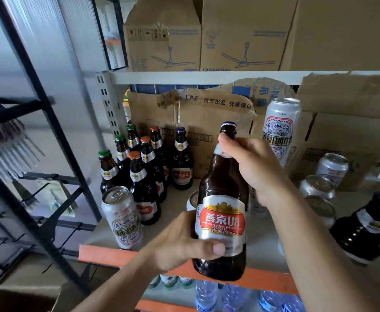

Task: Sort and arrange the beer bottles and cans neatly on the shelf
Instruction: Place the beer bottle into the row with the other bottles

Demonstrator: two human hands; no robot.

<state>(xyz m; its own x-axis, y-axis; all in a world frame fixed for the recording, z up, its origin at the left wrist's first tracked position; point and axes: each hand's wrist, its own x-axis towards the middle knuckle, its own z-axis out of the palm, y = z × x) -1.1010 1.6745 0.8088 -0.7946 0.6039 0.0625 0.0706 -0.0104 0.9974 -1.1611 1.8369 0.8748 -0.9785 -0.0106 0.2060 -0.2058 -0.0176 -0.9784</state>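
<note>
I hold a brown beer bottle (224, 185) with a blue cap and a red label upright in front of the shelf (108, 255). My left hand (180, 242) wraps its lower body. My right hand (254, 167) grips its neck. Several brown bottles (144, 174) with green and orange caps stand in rows at the shelf's left, one blue-capped bottle (182, 158) behind them. A tall silver can (121, 217) stands at the front left, another tall can (279, 129) at the back. Short cans (319, 188) cluster at the right. A dark bottle (364, 228) leans at the far right.
Cardboard boxes (207, 113) line the back of the shelf and fill the shelf above (240, 34). An orange beam runs along the front edge. Water bottles (227, 296) stand on the level below. A black wire rack (27, 176) stands to the left.
</note>
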